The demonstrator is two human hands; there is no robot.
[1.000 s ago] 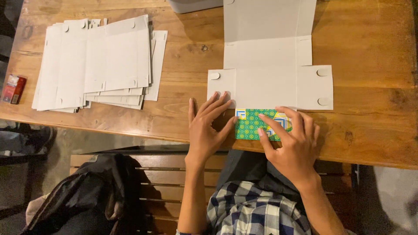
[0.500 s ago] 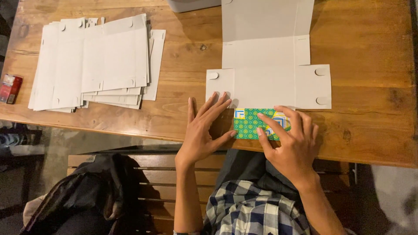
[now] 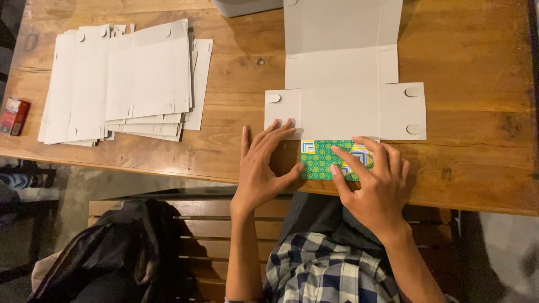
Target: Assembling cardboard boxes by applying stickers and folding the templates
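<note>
- Head view: a stack of flat white cardboard blanks [image 3: 120, 84] lies fanned at the upper left of the wooden table [image 3: 477, 84], well apart from the hands; a small red packet [image 3: 15, 115] sits at the far left edge, and a grey container's corner [image 3: 244, 5] shows at the top edge.
- A dark bag [image 3: 112, 252] rests on the slatted bench [image 3: 208, 224] at lower left.
- The unfolded white box blank [image 3: 342, 95] lies right of centre, its green-and-yellow patterned flap [image 3: 323, 160] folded toward the table's near edge.
- The left hand [image 3: 264, 168] lies flat, fingers spread, thumb against the flap's left end, gripping nothing.
- The right hand [image 3: 376, 182] presses flat on the flap's right part, covering it.
- Against half a second ago, both hands and the blank keep nearly the same places.
</note>
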